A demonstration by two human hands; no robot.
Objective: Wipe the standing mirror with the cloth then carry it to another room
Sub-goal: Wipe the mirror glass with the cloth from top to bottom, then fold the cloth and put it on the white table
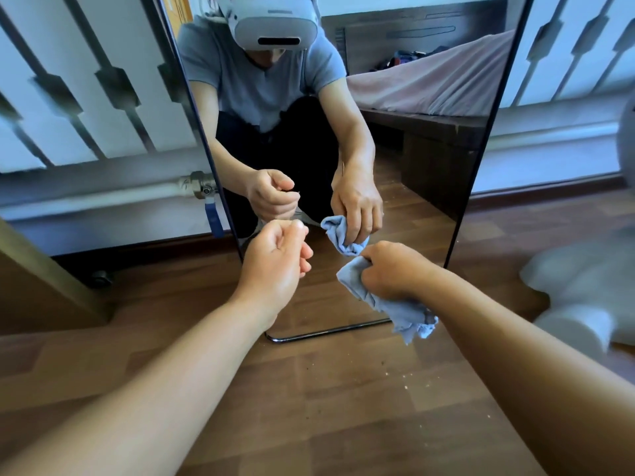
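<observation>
We see the standing mirror (pixel 395 97) filling the upper centre of the frame, its dark thin frame slanting inward toward the wooden floor (pixel 326 407). A metal foot bar (pixel 326 331) juts forward at lower centre. Open floor lies across the bottom of the frame; a radiator cover (pixel 86 97) crowds the upper left and a pale blurred object (pixel 584 286) sits at right. Our right hand (pixel 391 273) is clenched around the crumpled blue cloth (pixel 402 314), close to the glass near its lower edge. Our left hand (pixel 275 262) is curled into a loose fist, holding nothing, just before the glass. The glass reflects a bed (pixel 429 80).
</observation>
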